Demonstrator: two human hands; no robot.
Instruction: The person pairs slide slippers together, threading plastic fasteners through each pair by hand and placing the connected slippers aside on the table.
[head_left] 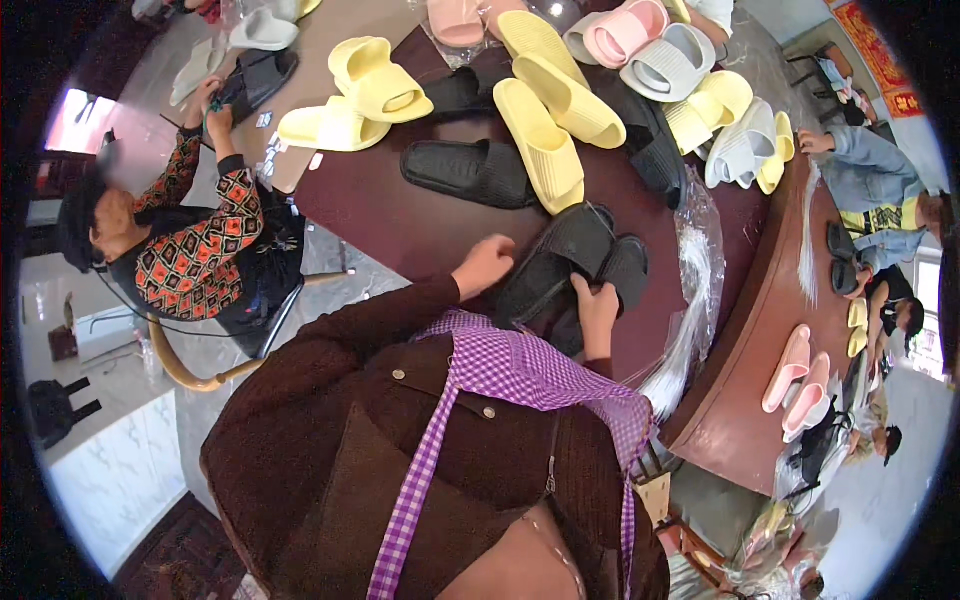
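A pair of black slide slippers lies close in front of me on the dark red table; the larger-looking slipper (562,258) is at the left and the other slipper (627,268) at the right. My right hand (598,310) grips the near part of the pair, thumb on top and fingers hidden below. Beside the left slipper's edge is my left hand (484,266), its fingers curled together; whatever they hold, if anything, is too small to make out. Another black slipper (468,172) lies just beyond, next to a yellow slipper (540,140).
A plastic bag of thin white strands (692,290) lies right of the pair. Yellow, grey, pink and black slippers (670,65) crowd the far side. At left, a co-worker (190,240) handles a black slipper (258,82). Pink slippers (800,385) lie on the curved table (745,400) at right.
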